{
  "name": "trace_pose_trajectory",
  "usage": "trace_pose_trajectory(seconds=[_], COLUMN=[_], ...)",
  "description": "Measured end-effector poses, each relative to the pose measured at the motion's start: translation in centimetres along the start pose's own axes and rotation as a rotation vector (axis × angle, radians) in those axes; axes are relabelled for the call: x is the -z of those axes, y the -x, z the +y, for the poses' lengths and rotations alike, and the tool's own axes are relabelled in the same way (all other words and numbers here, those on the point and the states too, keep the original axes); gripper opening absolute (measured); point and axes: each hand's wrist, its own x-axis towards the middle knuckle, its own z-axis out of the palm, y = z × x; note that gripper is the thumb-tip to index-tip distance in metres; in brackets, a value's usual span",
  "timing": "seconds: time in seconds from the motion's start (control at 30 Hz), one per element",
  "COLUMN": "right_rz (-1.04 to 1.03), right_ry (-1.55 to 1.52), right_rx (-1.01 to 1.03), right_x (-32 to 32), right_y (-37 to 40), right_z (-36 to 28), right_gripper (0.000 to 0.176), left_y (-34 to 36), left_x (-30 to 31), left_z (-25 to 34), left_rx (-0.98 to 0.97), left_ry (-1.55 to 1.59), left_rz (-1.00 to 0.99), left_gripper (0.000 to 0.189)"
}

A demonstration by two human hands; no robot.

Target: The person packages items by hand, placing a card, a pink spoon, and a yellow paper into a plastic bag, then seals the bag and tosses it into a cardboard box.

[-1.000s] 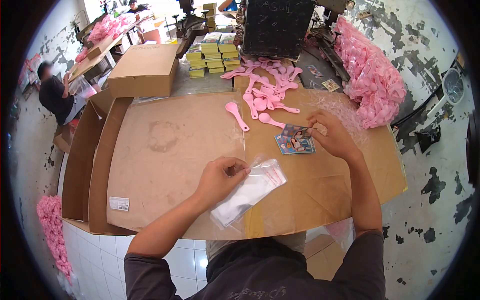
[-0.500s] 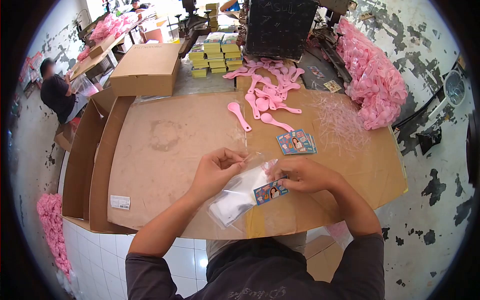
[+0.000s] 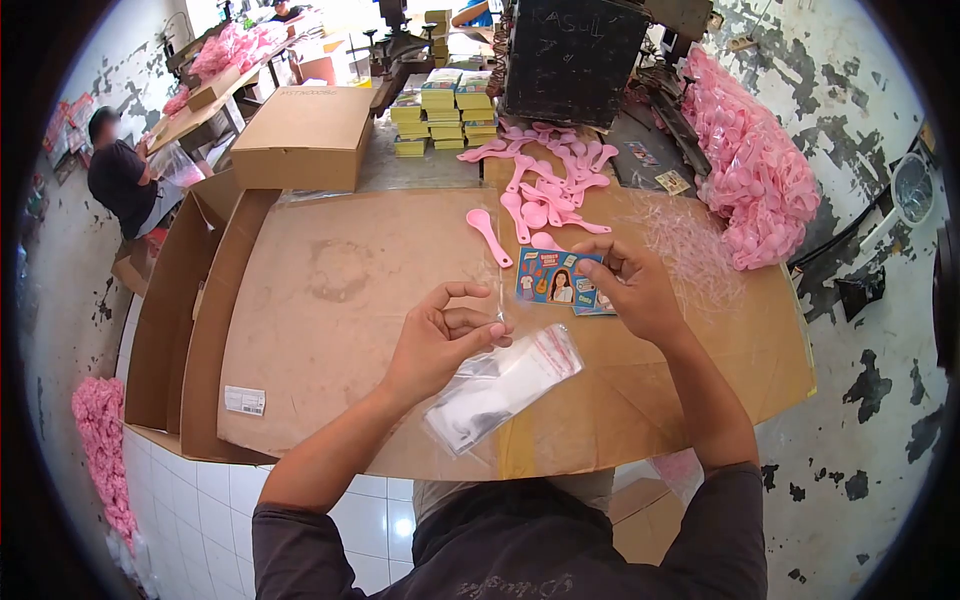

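My left hand (image 3: pixel 450 335) is closed, with fingertips pinching a thin, clear plastic bag (image 3: pixel 501 303), which is seen nearly edge-on and hard to make out. My right hand (image 3: pixel 635 290) grips a blue printed card (image 3: pixel 545 283) between thumb and fingers. More cards (image 3: pixel 597 306) of the same kind show just under it, partly hidden by that hand. Below both hands, a pile of clear plastic bags (image 3: pixel 510 385) with a pink-striped flap lies flat on the cardboard.
Pink plastic scoops (image 3: pixel 545 190) lie heaped beyond the cards; one scoop (image 3: pixel 488 238) lies apart. Pink shreds (image 3: pixel 690 240) and bagged scoops (image 3: pixel 755 170) are at right. Stacked cards (image 3: pixel 440 110), a closed carton (image 3: pixel 300 135) and an open box (image 3: pixel 170 330) stand behind and left. A person (image 3: pixel 122 180) sits far left.
My right hand has moved up and away from the bag pile to the cards, where it holds a card. My left hand has shifted slightly right. The pile's striped flap is now uncovered.
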Motion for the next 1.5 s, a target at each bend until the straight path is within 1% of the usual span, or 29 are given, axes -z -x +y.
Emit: trace_pose_trajectory(seconds=[0.13,0.23,0.33,0.43,0.53,0.63,0.73,0.83,0.93,1.03,1.13,1.23,1.33,1.43,1.5], right_rz=[-0.038,-0.13,-0.263,-0.244,0.002,0.161,0.139,-0.002,-0.158,-0.176,-0.021,-0.028,-0.129,-0.217,-0.213], right_ry=[-0.004,0.239,0.4,0.434,0.354,-0.054,-0.023,0.24,0.393,0.316,-0.059,0.023,0.199,-0.206,0.111], right_rx=[0.05,0.179,0.348,0.392,0.288,0.168,0.193,0.231,0.311,0.233,0.107,0.019,0.174,0.078,-0.065], right_x=[-0.1,0.2,0.0,-1.3,-1.6,-2.0,-2.1,-1.9,-1.9,-3.3,-5.2,-5.2,-5.4,-6.6,-5.9], right_y=[-0.1,0.0,-0.3,0.0,0.0,-0.4,-0.1,0.5,0.1,0.5,0.7,0.7,0.5,-0.6,-3.5], right_z=[0.5,-0.3,-0.9,-1.4,-1.6,-0.6,-0.4,-1.1,-0.9,-1.9,-0.9,-0.2,0.4,1.6,2.1], right_gripper=[0.019,0.017,0.016,0.018,0.018,0.018,0.018,0.019,0.018,0.016,0.014,0.014,0.02,0.03,0.028], left_y=[0.1,0.2,0.3,0.5,0.6,0.3,0.3,0.4,0.4,0.8,0.8,0.7,0.7,0.9,0.7], left_x=[-0.2,-0.5,-0.6,-0.5,-1.0,-0.5,-0.5,-0.6,-0.7,-0.9,-0.9,-0.9,-0.7,-0.6,-0.5], left_z=[0.1,0.2,0.0,-0.4,0.1,0.1,-0.1,0.1,-0.4,-0.2,-0.7,-0.3,-0.2,0.4,0.2], left_rx=[-0.017,-0.045,-0.038,-0.085,-0.074,-0.084,-0.103,-0.095,-0.116,-0.111,-0.083,-0.02,-0.042,-0.024,-0.041], left_ry=[-0.046,-0.06,-0.125,-0.286,-0.133,-0.209,-0.149,-0.159,-0.112,-0.259,-0.287,-0.234,-0.148,-0.179,-0.181], left_rz=[0.014,0.047,0.047,-0.015,0.056,0.108,0.102,0.117,0.095,-0.007,-0.094,-0.064,0.015,0.037,0.066], left_gripper=[0.044,0.047,0.051,0.055,0.056,0.058,0.059,0.059,0.058,0.056,0.052,0.047,0.044,0.041,0.04])
